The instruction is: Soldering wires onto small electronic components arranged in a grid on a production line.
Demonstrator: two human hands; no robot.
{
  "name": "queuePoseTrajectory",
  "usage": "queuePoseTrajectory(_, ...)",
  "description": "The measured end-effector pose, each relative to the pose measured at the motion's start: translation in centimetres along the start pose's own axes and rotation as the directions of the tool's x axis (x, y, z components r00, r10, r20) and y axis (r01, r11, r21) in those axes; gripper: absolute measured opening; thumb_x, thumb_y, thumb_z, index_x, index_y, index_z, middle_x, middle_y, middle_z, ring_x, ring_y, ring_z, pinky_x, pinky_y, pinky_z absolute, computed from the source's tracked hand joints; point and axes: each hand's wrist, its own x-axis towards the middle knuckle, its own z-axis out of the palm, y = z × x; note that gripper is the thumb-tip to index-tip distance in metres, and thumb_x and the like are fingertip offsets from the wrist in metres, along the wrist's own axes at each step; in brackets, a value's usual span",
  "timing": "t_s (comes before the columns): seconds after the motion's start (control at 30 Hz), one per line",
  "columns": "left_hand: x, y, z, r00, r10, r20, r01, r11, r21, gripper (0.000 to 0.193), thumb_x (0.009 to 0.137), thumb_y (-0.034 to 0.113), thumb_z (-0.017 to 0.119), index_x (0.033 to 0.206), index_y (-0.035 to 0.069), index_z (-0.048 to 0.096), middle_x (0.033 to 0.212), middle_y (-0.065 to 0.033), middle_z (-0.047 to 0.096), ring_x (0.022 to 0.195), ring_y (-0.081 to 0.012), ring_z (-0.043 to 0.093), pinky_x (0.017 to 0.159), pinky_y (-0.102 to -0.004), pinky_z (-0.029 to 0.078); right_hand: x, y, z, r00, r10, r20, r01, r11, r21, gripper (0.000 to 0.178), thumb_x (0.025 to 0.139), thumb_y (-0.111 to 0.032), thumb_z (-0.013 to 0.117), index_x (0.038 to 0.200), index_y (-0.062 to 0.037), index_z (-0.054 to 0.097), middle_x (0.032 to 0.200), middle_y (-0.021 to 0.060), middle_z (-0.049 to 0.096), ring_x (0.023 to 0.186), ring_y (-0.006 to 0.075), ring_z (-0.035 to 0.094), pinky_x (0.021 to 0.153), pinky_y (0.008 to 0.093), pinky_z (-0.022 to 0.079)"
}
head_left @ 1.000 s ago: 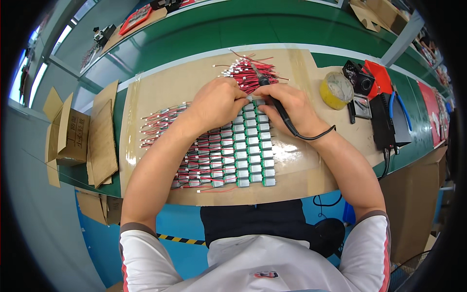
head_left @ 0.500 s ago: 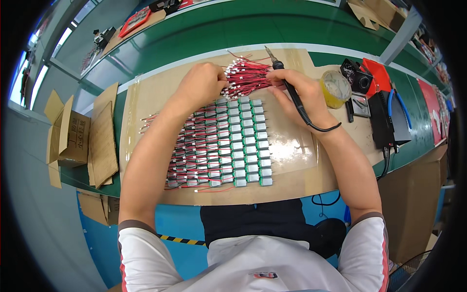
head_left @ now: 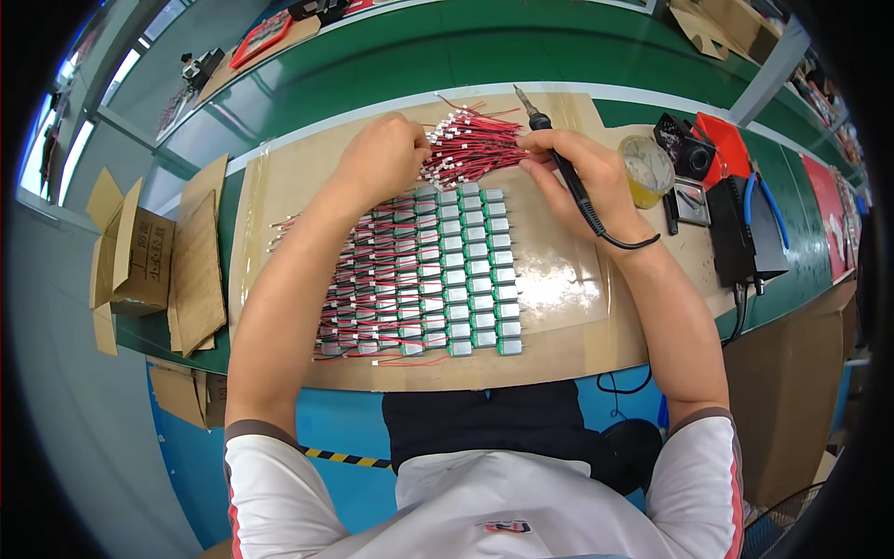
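Observation:
A soldering iron [head_left: 565, 172] with a black handle lies in the grip of my right hand [head_left: 596, 177], its metal tip pointing up and away. The thumb and fingertips of that hand are at the right end of a bundle of red and black wires [head_left: 480, 149] with small white connectors. My left hand [head_left: 386, 156] is closed at the bundle's left, connector end; what its fingertips pinch, if anything, is hidden. Nearer to me, small silver motors [head_left: 454, 278] with green ends stand in rows, many with red wires attached on the left, partly behind my left forearm.
Cardboard [head_left: 568, 349] covers the green bench. To the right are a yellowish round tub [head_left: 646, 168], a red tray [head_left: 724, 140], a black box [head_left: 731, 228] with a cable, and blue-handled pliers [head_left: 768, 205]. An open carton [head_left: 144, 247] stands left.
My right hand and the soldering iron have shifted slightly right. My left hand has moved a little left and away from me, still closed. The motor rows look the same.

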Motion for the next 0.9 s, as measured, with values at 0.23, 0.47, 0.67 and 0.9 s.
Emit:
queuePoseTrajectory(0.23,-1.7,1.5,-2.9,0.991,-0.094,-0.097,0.081,0.988,-0.131,0.018,0.093,0.014,0.074,0.098,-0.004,0.075,0.092,-0.0165,0.075,0.083,-0.0280,0.069,0.079,-0.0409,0.055,-0.2,-0.4,0.2,0.998,0.056,0.009,-0.056,0.998,0.018,0.026,0.089,0.000,0.081,0.114,-0.0033,0.074,0.096,0.0139,0.078,0.085,0.0236,0.078,0.072,0.0324,0.061)
queuePoseTrajectory(0.47,-4.9,5.1,-2.2,0.994,-0.097,0.043,0.106,0.870,-0.481,0.017,0.096,0.017,0.075,0.097,0.000,0.075,0.086,-0.0023,0.072,0.074,-0.0093,0.060,0.066,-0.0278,0.049,-0.4,-1.3,1.4,0.925,0.379,0.027,-0.341,0.799,0.496,0.030,0.093,-0.002,0.081,0.121,-0.0029,0.071,0.107,0.0102,0.080,0.094,0.0149,0.077,0.081,0.0277,0.063)
queuePoseTrajectory(0.67,-5.9,5.7,-1.5,0.995,-0.047,0.087,0.084,0.867,-0.491,0.016,0.096,0.015,0.078,0.102,0.000,0.077,0.093,-0.0017,0.074,0.079,-0.0080,0.064,0.068,-0.0254,0.051,-0.4,-2.3,1.1,0.875,0.458,0.159,-0.446,0.631,0.635,0.027,0.096,0.001,0.078,0.121,-0.0018,0.071,0.102,0.0089,0.077,0.095,0.0139,0.075,0.081,0.0277,0.064)
queuePoseTrajectory(0.9,-4.5,6.5,-1.5,0.972,-0.066,0.226,0.221,0.588,-0.778,0.021,0.103,0.013,0.073,0.116,-0.003,0.075,0.101,-0.0074,0.078,0.088,-0.0134,0.075,0.077,-0.0268,0.060,-0.7,-3.7,1.4,0.862,0.454,0.226,-0.478,0.579,0.660,0.021,0.097,0.004,0.074,0.118,-0.0009,0.072,0.106,0.0091,0.075,0.096,0.0148,0.075,0.083,0.0298,0.066)
